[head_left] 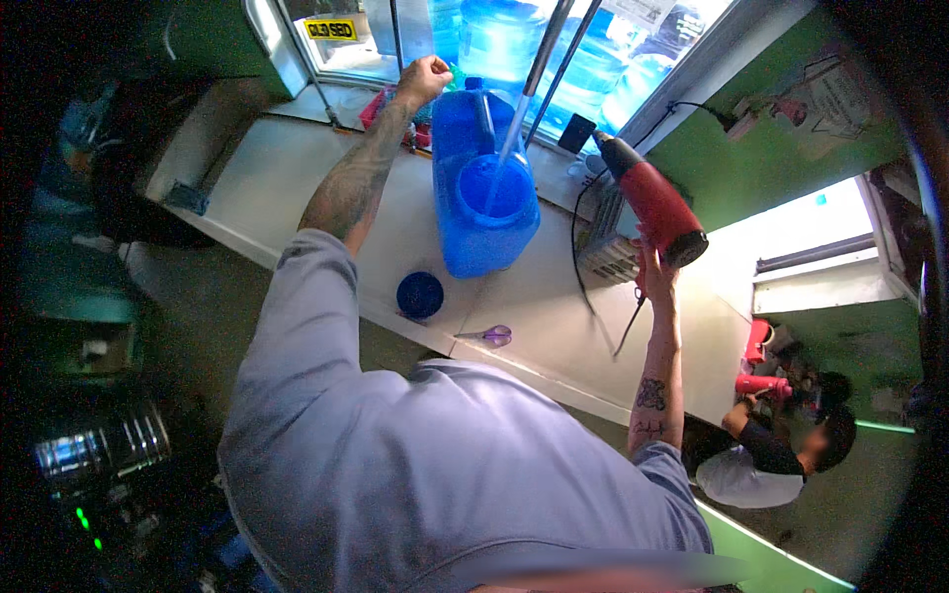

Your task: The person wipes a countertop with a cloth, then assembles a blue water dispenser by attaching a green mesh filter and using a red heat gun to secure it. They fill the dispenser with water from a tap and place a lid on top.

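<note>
Pale counter (583,346), red-and-black heat gun (658,203)

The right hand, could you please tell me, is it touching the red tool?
Touching: in the head view, the right hand grips the red tool, with no gap.

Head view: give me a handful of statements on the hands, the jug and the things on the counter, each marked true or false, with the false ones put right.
1. The right hand grips a red heat gun. True.
2. The left hand is near the far end of the blue jug. True.
3. A round blue cap lies on the counter, left of the purple-handled scissors. True.
4. The scissors are held in the left hand. False: they lie on the counter.
5. The cap covers the jug's wide opening. False: the opening is uncovered, and the cap lies apart from the jug.
6. The heat gun is left of the jug. False: it is to the right.
</note>
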Demonstrator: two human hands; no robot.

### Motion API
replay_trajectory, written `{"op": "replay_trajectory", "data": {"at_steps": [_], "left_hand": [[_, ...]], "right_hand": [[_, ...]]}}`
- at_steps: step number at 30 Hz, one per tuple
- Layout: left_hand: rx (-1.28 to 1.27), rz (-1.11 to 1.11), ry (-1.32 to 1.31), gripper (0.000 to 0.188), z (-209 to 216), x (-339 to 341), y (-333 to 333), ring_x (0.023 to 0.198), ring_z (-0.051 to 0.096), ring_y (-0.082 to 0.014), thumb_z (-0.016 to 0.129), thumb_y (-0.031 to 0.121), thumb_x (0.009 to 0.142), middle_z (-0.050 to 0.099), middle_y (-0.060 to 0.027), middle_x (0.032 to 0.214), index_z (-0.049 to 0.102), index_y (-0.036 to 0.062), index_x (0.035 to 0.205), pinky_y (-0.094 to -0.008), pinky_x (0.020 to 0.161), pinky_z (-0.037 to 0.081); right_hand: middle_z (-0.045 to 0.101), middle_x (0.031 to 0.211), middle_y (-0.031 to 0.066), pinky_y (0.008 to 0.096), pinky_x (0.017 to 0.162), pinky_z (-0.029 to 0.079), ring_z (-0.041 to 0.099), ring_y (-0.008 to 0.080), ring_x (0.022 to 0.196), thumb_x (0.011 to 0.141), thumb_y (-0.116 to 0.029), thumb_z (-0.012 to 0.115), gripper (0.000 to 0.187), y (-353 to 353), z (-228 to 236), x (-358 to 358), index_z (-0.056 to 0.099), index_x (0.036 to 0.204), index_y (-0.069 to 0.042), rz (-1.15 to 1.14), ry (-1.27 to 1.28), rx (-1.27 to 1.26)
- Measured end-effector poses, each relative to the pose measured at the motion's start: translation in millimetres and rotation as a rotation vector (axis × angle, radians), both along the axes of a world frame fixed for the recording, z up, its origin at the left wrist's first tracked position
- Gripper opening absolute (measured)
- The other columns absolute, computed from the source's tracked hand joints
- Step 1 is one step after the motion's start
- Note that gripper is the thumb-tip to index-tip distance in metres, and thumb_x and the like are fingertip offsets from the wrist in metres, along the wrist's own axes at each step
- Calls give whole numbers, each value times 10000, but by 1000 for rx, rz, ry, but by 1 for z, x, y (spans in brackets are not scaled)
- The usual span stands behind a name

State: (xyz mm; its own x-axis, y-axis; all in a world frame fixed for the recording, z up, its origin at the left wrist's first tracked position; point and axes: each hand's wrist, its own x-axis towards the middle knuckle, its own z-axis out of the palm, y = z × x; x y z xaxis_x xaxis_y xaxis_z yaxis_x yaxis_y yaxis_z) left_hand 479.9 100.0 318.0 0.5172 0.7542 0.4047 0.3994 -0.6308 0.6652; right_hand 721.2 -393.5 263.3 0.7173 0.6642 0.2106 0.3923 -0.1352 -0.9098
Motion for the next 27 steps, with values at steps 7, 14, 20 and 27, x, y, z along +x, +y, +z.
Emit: {"op": "replay_trajectory", "data": {"at_steps": [7, 14, 20, 27], "left_hand": [[-156, -306, 124, 279, -24, 31, 79, 810, 639, -146, 716, 254, 807, 696, -49, 880, 674, 37, 977, -313, 756, 510], [-368, -579, 107, 400, -29, 54, 79, 1007, 615, -163, 719, 346, 854, 697, -70, 1042, 684, 41, 1111, -325, 962, 444], [-277, -709, 113, 445, -22, 57, 62, 1038, 615, -160, 696, 328, 883, 693, -68, 1110, 640, 43, 1221, -336, 966, 453], [-459, -519, 38, 659, -29, 49, 45, 1076, 591, -154, 665, 476, 873, 642, -99, 1205, 515, 61, 1362, -379, 919, 468]], "right_hand": [[623, 779, -2, 232, 513, 415, 497, 56, 580, 938, -293, 629, 275, -4, 88, -66, 659, 1110, -81, -88, 191, -71], [688, 948, 58, 254, 673, 470, 581, 93, 738, 948, -305, 612, 329, 17, 103, -88, 638, 1162, -56, -58, 74, 117], [681, 989, 53, 255, 661, 473, 593, 97, 751, 942, -331, 618, 348, 38, 108, -96, 642, 1151, -54, -9, 86, 157], [685, 1099, 96, 248, 634, 521, 658, 125, 809, 960, -389, 564, 430, 68, 118, -93, 593, 1199, -33, -23, 177, -22]]}}
